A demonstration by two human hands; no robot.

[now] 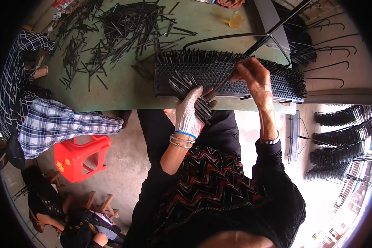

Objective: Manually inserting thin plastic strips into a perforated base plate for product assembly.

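My left hand, in a pale knitted glove, is closed round a bundle of thin black sticks. It is held just in front of a long black rack with a perforated face. Rows of black sticks stand in the rack's holes, mostly along the far side and right end. My bare right hand is over the rack's middle, fingers bent and drawn together. What its fingertips hold, if anything, cannot be made out against a dark rod there.
Loose black sticks lie heaped on the green table. A yellow cup stands at the back. The rack's black hooked frame rises toward upper right. A red stool, people at left and hanging racks at right surround me.
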